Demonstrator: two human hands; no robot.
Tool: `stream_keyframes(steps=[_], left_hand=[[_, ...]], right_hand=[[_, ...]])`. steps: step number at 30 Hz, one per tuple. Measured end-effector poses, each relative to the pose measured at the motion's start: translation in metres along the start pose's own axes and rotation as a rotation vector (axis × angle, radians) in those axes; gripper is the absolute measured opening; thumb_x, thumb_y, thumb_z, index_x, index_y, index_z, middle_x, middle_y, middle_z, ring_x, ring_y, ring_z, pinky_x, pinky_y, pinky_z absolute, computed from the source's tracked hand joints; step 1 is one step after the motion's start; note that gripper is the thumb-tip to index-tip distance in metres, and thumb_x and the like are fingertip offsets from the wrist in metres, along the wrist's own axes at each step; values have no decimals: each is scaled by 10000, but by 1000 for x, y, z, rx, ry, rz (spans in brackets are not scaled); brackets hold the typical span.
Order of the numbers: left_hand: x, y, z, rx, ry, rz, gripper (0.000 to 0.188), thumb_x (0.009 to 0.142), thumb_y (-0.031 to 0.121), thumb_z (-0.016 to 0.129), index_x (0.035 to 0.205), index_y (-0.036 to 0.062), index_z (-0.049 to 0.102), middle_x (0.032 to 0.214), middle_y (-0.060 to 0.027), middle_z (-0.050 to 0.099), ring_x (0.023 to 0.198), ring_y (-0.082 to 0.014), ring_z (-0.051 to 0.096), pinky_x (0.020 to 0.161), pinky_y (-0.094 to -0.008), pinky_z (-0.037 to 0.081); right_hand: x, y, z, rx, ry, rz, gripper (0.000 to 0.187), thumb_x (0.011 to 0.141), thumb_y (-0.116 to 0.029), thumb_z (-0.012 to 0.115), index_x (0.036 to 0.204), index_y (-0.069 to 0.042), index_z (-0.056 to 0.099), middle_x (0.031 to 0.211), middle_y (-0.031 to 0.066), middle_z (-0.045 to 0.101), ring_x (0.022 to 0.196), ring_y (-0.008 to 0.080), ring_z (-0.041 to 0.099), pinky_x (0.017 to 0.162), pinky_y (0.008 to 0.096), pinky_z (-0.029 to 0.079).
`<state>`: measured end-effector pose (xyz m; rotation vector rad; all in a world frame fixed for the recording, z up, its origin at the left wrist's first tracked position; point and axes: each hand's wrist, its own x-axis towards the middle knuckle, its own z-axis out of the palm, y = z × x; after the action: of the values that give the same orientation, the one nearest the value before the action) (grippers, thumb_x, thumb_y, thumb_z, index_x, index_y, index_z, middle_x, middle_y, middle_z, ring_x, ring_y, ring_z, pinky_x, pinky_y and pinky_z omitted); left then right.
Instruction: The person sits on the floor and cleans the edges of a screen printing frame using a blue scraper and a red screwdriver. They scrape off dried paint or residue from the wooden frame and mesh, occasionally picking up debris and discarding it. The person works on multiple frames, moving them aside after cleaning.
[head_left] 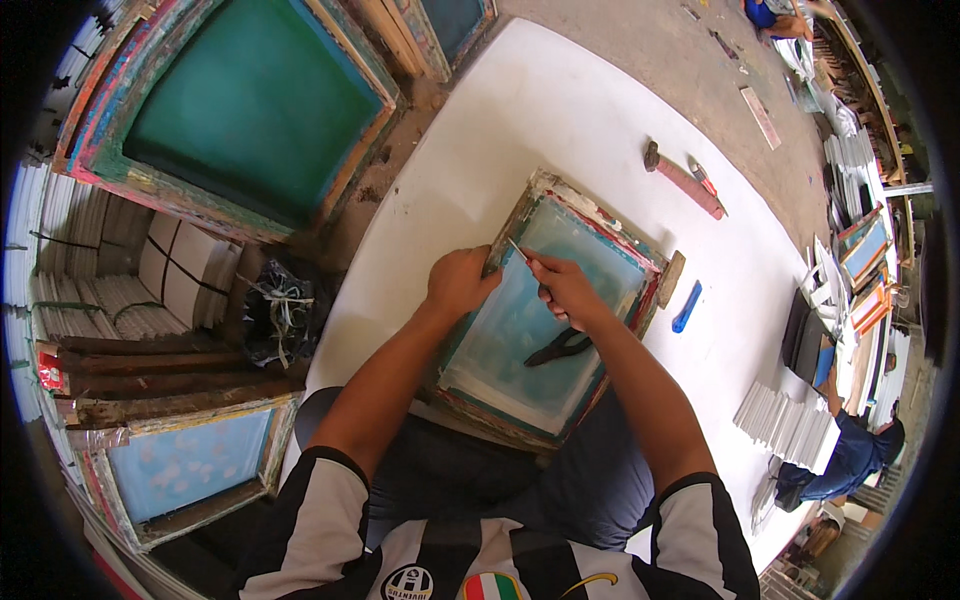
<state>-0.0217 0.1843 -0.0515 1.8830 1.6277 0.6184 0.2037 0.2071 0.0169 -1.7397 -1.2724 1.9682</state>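
Note:
A screen-printing frame (597,216) with pale blue mesh and worn, paint-stained wooden edges lies tilted in front of me, its near end by my lap. My left hand (458,282) is closed round its left edge. In my right hand (566,290) is a slim tool (517,248) with a thin metal tip, its handle hidden by the fingers. That tip points at the left edge, close to my left hand; whether it touches the wood I cannot tell. Dark-handled pliers (556,349) rest on the mesh under my right wrist.
The white board (420,235) beneath holds a hammer (685,182), a red-and-white cutter (703,178), a blue cutter (687,306) and a small wooden block (671,279) at the frame's corner. A large green screen (265,105) leans left. A person (850,455) is at far right.

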Motion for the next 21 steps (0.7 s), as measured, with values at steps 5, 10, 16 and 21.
stream_keyframes(steps=[5, 10, 16, 21], left_hand=[[-23, 22, -23, 281, 22, -158, 536, 828, 509, 772, 1096, 52, 693, 954, -131, 682, 883, -362, 685, 723, -488, 557], [-77, 28, -15, 483, 69, -149, 482, 857, 478, 762, 1130, 89, 682, 957, -63, 664, 873, -294, 656, 687, -435, 553], [-48, 0, -24, 512, 141, -16, 396, 891, 453, 733, 1091, 112, 708, 956, -57, 666, 849, -267, 648, 687, -415, 549], [-40, -1, -32, 271, 58, -85, 417, 939, 457, 702, 1127, 84, 714, 1002, -97, 658, 855, -295, 667, 708, -427, 554]], right_hand=[[10, -1, 19, -529, 257, -386, 415, 1060, -267, 555, 1443, -112, 593, 1330, 246, 651, 1211, 410, 654, 1037, 457, 481], [16, 7, 18, -520, 297, -389, 412, 1057, -250, 552, 1445, -120, 599, 1214, 254, 703, 1142, 425, 676, 980, 464, 516], [30, -12, 9, -113, 193, -34, 453, 1066, -328, 562, 1474, -131, 580, 1078, 173, 774, 889, 298, 712, 892, 442, 541], [30, 2, 16, -282, 302, -234, 451, 1063, -343, 561, 1475, -163, 585, 1140, 211, 749, 892, 291, 694, 922, 434, 526]])
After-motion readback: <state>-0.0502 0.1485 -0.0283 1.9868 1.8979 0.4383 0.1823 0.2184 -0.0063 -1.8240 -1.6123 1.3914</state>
